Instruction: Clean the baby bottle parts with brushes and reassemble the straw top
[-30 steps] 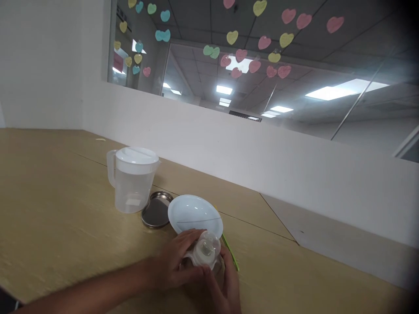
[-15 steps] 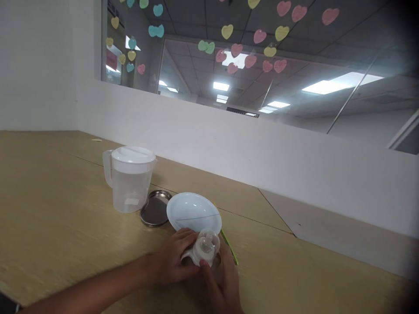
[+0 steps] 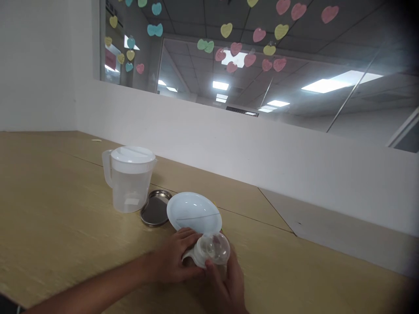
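Low at the middle, a baby bottle [image 3: 199,254] with a white collar and a curved white handle is held between my two hands. My left hand [image 3: 172,258] is closed around its left side. A clear dome cap [image 3: 221,248] sits tipped to the right at the bottle's top, and my right hand [image 3: 229,279] grips it between thumb and fingers. Whether the cap still touches the collar I cannot tell. The bottle's lower body is hidden by my hands. Just behind them rests a white oval bowl [image 3: 188,209] with a thin dark line across it.
On the wooden table [image 3: 65,196], a lidded translucent pitcher [image 3: 131,183] stands at the left. A kidney-shaped metal tray [image 3: 155,210] lies between pitcher and bowl. Behind the table rises a white wall [image 3: 209,135] with a window above it, dotted with heart-shaped notes.
The clear dome cap has moved right and tilted away from the bottle's top, together with my right hand. A green stick visible earlier beside the bowl is now mostly covered. My left hand stays nearly still.
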Tool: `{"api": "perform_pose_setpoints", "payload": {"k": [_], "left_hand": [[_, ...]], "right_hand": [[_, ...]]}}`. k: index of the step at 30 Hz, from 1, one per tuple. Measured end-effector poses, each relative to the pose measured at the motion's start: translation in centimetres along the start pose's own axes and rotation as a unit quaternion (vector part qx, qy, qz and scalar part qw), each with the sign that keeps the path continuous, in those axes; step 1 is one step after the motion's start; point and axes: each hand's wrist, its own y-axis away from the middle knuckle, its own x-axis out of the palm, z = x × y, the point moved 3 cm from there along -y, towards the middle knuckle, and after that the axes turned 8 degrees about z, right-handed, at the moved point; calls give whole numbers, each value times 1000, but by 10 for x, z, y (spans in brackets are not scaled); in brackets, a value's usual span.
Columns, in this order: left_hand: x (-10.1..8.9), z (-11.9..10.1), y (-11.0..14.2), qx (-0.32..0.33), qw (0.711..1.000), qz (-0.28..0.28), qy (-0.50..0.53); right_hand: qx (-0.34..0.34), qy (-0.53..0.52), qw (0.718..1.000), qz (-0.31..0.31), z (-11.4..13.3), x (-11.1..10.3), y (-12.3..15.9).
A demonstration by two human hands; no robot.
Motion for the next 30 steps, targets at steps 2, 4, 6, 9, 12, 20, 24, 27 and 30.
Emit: {"api": "perform_pose_setpoints", "payload": {"k": [2, 4, 6, 9, 12, 20, 24, 27, 30], "left_hand": [[0, 1, 1, 2, 1000, 3, 4], [0, 1, 1, 4, 1000, 4, 6], [0, 0, 1, 2, 1000, 5, 3], [-1, 0, 0, -4, 1000, 9, -2], [-1, -1, 0, -5, 1000, 13, -1], [-2, -2, -1, -11, 1000, 20, -10], [-2, -1, -1, -7, 1000, 15, -9], [-1, 0, -1, -10, 1000, 17, -9], [-1, -1, -1, -17, 1000, 22, -9]], "right_hand": [[35, -44, 997, -53, -3, -1, 3], [71, -79, 987, -117, -6, -4, 3], [102, -97, 973, -184, -8, -10, 1], [116, -79, 963, -232, -10, -22, -11], [107, 1, 974, -197, -8, -31, -26], [110, 59, 990, -65, -10, -27, -35], [146, 20, 987, -66, -17, -25, -34], [158, -4, 986, -62, -23, -24, -34], [163, -12, 985, -59, -28, -23, -33]]}}
